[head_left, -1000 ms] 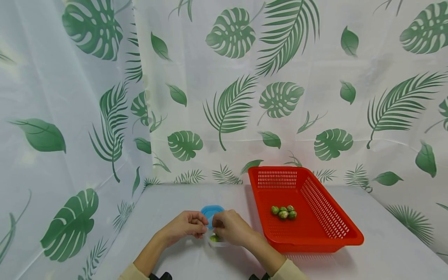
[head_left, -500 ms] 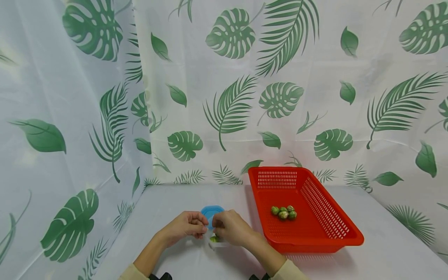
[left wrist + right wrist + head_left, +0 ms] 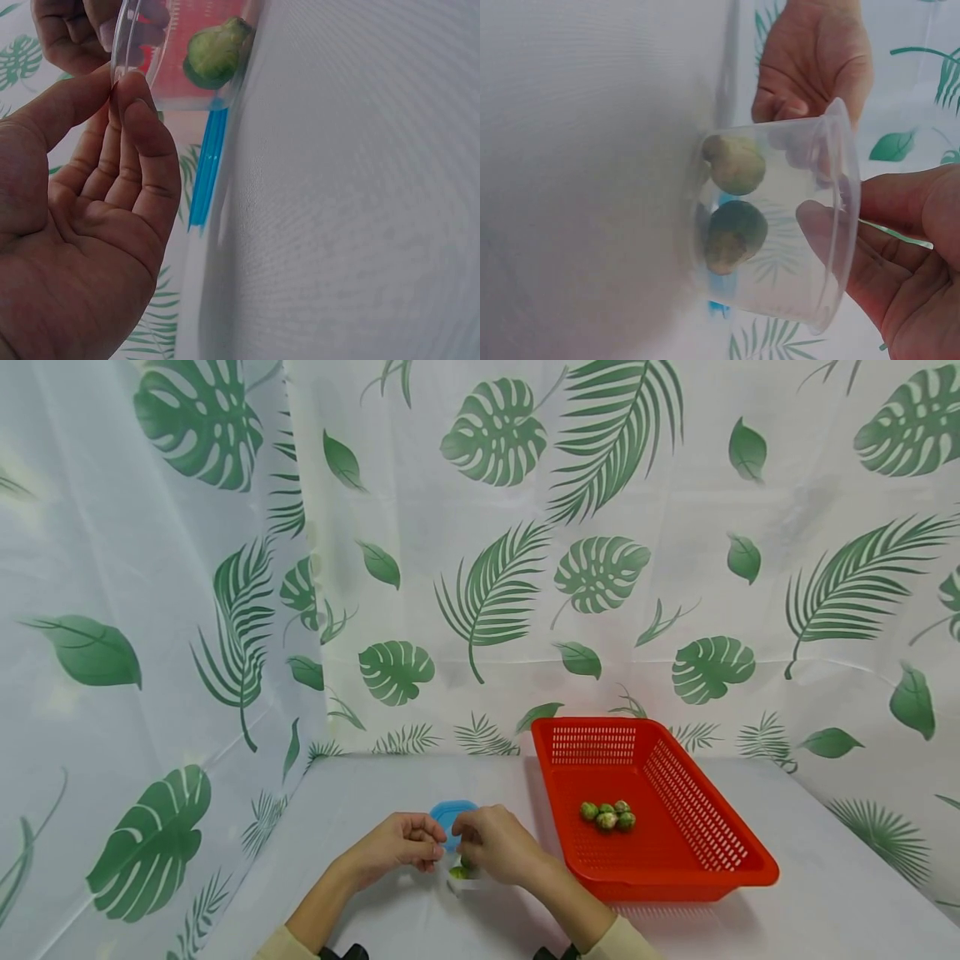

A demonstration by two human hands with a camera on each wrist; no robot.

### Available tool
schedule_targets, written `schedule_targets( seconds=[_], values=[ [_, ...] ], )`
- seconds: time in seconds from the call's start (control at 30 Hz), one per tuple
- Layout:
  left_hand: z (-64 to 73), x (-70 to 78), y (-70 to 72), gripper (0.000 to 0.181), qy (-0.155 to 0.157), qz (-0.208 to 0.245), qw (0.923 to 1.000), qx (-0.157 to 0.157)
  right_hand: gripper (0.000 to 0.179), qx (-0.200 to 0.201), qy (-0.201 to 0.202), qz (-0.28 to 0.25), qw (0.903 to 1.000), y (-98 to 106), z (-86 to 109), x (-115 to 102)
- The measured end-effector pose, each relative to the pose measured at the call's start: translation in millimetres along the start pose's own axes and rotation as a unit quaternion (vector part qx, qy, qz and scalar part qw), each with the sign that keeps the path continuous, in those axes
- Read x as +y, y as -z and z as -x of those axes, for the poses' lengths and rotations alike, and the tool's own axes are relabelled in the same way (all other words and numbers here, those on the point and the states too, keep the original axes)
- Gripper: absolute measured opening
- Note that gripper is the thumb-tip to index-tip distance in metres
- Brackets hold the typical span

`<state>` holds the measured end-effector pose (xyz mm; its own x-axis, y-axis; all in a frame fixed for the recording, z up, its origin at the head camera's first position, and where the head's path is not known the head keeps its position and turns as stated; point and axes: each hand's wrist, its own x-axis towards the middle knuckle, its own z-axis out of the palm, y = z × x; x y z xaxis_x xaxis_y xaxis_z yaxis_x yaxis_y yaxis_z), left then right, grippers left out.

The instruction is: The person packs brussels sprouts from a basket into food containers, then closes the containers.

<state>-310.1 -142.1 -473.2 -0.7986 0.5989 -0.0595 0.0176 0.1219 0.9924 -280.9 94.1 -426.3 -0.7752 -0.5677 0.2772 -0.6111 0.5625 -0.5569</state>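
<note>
A clear plastic tub (image 3: pixel 787 292) stands on the table with two Brussels sprouts at its bottom, a paler one (image 3: pixel 737 165) and a darker one (image 3: pixel 736 236). My left hand (image 3: pixel 408 842) pinches the tub's rim between thumb and fingertips, as the left wrist view shows. Over the tub's mouth is my right hand (image 3: pixel 495 845), its thumb and fingers apart with nothing between them. One right fingertip shows through the tub wall, away from both sprouts. Just behind the tub lies a blue lid (image 3: pixel 453 814), partly covered by the hands.
To the right stands a red plastic basket (image 3: pixel 675 888) with slotted walls. Several Brussels sprouts (image 3: pixel 607 820) lie together on its floor. A leaf-print curtain (image 3: pixel 510 610) hangs behind and to the left of the white table (image 3: pixel 375 777).
The right hand has risen slightly and its fingers have parted, letting go of a Brussels sprout, which now shows in the tub below. The left hand has stayed at the rim.
</note>
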Motion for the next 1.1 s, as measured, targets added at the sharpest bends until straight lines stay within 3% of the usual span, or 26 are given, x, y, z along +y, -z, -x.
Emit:
schedule_targets(
  seconds=[0.27,0.57,1.1],
  values=[
    [0.9,0.3,0.5,0.030,-0.001,0.001,1.0000,0.000,0.009,0.004,-0.003,0.004,1.0000,6,1.2,-7],
    [0.6,0.8,-0.3,0.039,0.002,-0.001,1.0000,0.002,0.007,0.014,0.006,0.004,0.9999,18,5.4,-17],
    [-0.5,-1.0,0.1,0.038,0.000,-0.004,1.0000,0.001,0.014,0.029,0.006,0.016,0.9994,41,10.0,-26]
  ],
)
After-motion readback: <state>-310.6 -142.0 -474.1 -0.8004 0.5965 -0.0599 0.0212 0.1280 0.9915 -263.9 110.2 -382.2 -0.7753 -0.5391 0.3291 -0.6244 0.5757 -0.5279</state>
